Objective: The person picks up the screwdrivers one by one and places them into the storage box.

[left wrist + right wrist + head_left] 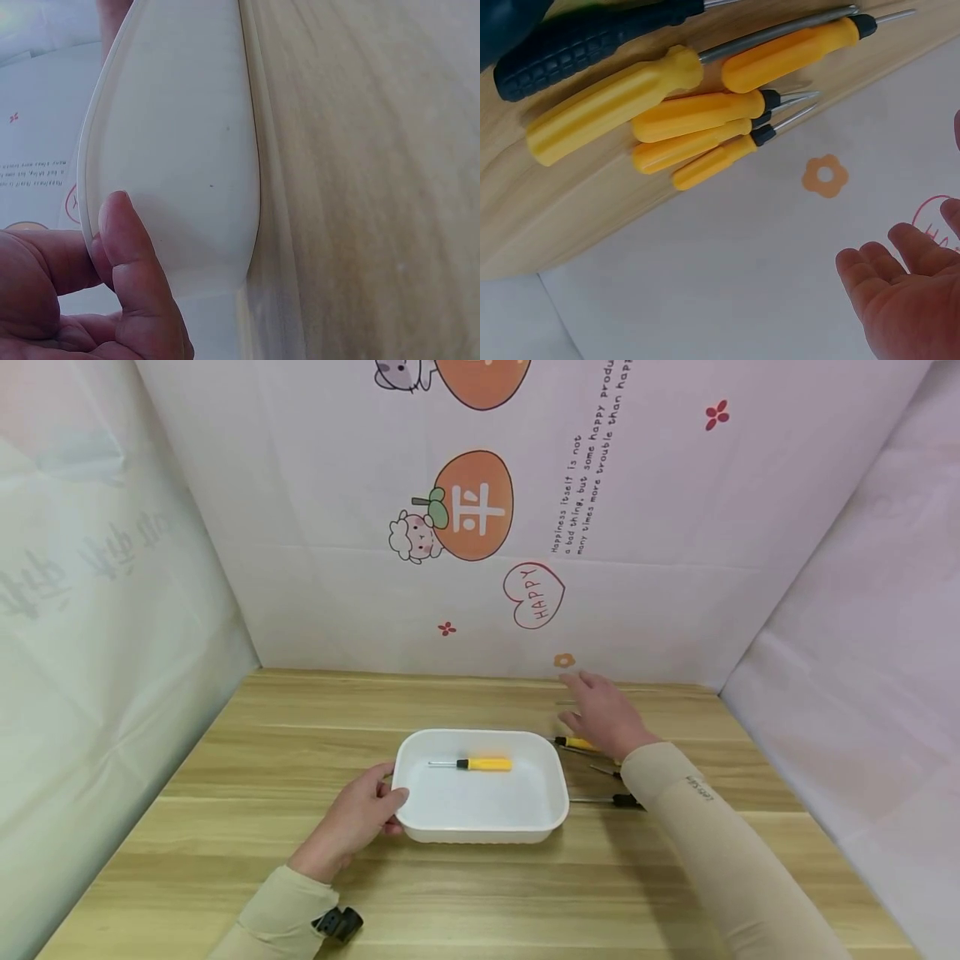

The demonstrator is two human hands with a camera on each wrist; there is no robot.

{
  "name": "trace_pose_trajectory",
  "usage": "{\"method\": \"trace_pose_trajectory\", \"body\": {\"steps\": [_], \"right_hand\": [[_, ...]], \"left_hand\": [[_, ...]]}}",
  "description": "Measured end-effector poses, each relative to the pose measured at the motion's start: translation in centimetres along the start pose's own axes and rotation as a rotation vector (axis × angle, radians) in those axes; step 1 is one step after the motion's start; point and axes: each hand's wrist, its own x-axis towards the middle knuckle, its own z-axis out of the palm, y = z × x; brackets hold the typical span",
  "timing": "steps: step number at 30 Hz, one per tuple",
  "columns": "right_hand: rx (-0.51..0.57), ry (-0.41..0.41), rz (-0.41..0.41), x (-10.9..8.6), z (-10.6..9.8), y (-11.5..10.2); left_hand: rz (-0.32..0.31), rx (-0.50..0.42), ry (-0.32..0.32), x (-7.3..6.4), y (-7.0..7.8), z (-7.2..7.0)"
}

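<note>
A white plastic tray (525,802) sits on the table, and my left hand (356,814) grips its left end. The left wrist view shows fingers (135,277) against the tray's outer wall, near the rim. Inside the tray lies one small screwdriver (487,764) with a yellow handle, its tip pointing left. My right hand (607,718) hovers over the far right with fingers extended and nothing held. Beneath it, partly hidden in the head view, several yellow-handled screwdrivers (607,105) lie close together beside a dark-handled screwdriver (585,49).
The wood-grain table (247,777) meets a printed white sheet (322,610) at its back edge. White sheets also hang along the left and right sides. A small black device (339,924) is strapped at my left wrist.
</note>
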Motion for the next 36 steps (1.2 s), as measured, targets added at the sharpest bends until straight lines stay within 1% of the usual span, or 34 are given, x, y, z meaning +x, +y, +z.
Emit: {"method": "trace_pose_trajectory", "body": {"steps": [3, 11, 17, 27, 36], "right_hand": [[0.01, -0.009, 0.012, 0.2, 0.1, 0.6], [0.023, -0.041, 0.087, 1.0, 0.2, 1.7], [0.019, -0.046, 0.105, 1.7, 0.3, 2.4], [0.026, -0.112, 0.17, 2.6, 0.3, 4.0], [0.002, -0.138, 0.188, 3.5, 0.9, 5.0]], "left_hand": [[0.005, 0.002, 0.001, 0.1, -0.1, 0.0], [0.016, 0.005, 0.0, 0.2, -0.1, 0.0], [0.017, 0.001, -0.001, 0.1, -0.1, -0.1], [0.014, -0.005, 0.001, 0.1, -0.1, -0.2], [0.014, -0.004, -0.002, 0.2, -0.2, -0.4]]}}
